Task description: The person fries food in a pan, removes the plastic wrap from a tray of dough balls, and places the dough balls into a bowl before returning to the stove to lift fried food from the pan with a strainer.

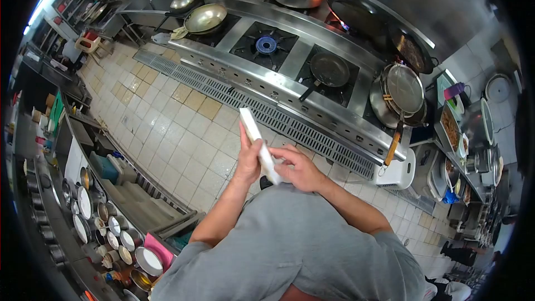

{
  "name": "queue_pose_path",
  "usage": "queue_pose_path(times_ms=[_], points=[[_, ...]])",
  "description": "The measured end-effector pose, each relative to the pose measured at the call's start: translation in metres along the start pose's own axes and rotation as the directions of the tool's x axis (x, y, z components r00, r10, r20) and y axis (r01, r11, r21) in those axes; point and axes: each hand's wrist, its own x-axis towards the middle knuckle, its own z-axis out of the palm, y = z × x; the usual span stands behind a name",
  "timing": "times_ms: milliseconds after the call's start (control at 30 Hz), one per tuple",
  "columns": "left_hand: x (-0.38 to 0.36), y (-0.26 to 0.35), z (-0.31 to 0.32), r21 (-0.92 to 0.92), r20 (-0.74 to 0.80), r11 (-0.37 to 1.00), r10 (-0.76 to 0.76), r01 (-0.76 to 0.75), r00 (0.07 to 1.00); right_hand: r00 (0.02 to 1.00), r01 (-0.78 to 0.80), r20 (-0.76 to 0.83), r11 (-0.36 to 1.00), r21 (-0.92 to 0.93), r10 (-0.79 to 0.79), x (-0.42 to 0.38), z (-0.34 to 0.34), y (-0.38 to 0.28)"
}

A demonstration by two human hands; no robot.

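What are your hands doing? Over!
Left hand holds white slab, kind unclear. Right hand at its near end. Stove ahead; nothing seen blocking the hands.

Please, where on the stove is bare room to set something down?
Narrow steel strips lie bare either side of the open burner, bordered by the golden pan and the small black pan. The strainer crowds the right end.

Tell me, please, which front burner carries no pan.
The blue-centred burner, between the golden pan and the dark frying pan; unlike the others, it stands uncovered.
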Motion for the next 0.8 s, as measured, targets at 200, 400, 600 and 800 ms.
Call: queue_pose_path(times_ms=[200, 400, 600, 800], points=[[-0.001, -0.014, -0.022, -0.099, 0.201, 0.983, -0.135, 0.157, 0.97, 0.972, 0.014, -0.233, 0.993, 0.118, 0.013, 0.033, 0.021, 0.006], [-0.009, 0.012, -0.012, -0.031, 0.243, 0.983, -0.169, 0.181, 0.955, 0.946, -0.134, -0.249, 0.948, 0.288, 0.21, 0.046, 0.026, 0.028], [-0.009, 0.004, -0.009, 0.004, 0.207, 0.982, -0.186, 0.189, 0.96, 0.917, -0.222, -0.225, 0.891, 0.396, 0.329, 0.037, 0.024, 0.017], [-0.008, 0.008, 0.001, -0.204, 0.229, 0.946, -0.205, 0.253, 0.952, 0.925, -0.171, -0.136, 0.71, 0.683, 0.354, 0.032, 0.012, 0.017]])
